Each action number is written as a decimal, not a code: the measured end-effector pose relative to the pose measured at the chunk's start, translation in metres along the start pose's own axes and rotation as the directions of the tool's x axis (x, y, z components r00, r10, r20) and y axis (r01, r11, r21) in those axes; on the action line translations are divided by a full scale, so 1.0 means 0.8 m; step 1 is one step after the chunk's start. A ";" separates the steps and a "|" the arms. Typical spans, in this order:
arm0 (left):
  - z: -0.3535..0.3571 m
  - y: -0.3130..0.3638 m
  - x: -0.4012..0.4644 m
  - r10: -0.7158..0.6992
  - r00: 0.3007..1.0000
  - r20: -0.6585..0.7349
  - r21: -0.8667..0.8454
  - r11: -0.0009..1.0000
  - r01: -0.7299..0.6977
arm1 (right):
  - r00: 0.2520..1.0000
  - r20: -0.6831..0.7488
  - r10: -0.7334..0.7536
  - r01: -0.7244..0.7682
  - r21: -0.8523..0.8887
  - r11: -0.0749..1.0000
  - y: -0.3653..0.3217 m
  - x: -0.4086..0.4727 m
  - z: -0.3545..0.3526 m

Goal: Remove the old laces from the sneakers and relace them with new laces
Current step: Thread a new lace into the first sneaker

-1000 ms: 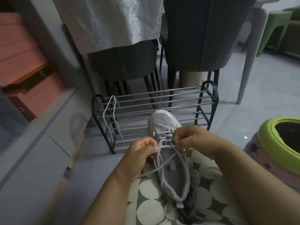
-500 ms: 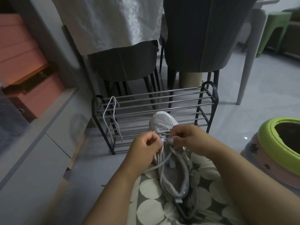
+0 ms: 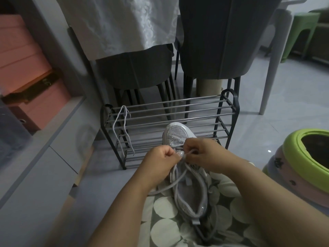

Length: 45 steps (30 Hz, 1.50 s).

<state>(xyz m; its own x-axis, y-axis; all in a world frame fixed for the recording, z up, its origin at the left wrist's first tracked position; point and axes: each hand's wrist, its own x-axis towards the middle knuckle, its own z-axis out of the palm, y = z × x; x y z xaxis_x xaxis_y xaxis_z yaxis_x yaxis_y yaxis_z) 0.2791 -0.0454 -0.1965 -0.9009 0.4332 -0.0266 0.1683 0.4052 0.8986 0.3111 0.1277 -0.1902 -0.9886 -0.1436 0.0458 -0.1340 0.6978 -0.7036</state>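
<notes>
Both hands (image 3: 179,155) on sneaker (image 3: 179,138) lace (image 3: 178,182)

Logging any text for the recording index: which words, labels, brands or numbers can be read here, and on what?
None can be read.
Sneaker: no brand or size mark shows.
Pink boxes: a small dark mark between them, too blurred to read.
Green-rimmed tub: small dark prints on its pink side, pictures or marks, not legible text.
Spotted cloth: pattern only.
</notes>
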 end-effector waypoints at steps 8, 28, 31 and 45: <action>-0.008 -0.026 -0.013 -0.001 0.994 0.110 -0.757 0.648 0.085 | 0.998 0.010 0.059 -0.043 0.812 0.581 0.027 -0.008 -0.011; -0.009 -0.016 -0.017 -0.039 0.996 0.079 -0.503 0.861 0.073 | 0.983 -0.010 0.184 -0.128 0.682 0.720 0.013 -0.009 -0.010; -0.008 -0.013 -0.017 -0.058 0.998 0.040 -0.296 0.953 0.067 | 0.981 -0.029 0.192 -0.138 0.591 0.794 0.011 -0.006 -0.009; -0.009 -0.013 -0.022 0.014 0.995 -0.102 0.074 0.997 -0.006 | 0.974 -0.060 -0.216 0.217 0.012 0.976 -0.021 -0.024 -0.009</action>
<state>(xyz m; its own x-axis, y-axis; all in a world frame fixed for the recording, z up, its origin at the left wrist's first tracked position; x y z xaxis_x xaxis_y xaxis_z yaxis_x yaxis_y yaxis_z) 0.2904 -0.0632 -0.2022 -0.9346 0.3543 0.0309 0.2033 0.4610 0.8638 0.3315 0.1242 -0.1741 -0.9385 -0.2489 0.2393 -0.3449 0.6415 -0.6852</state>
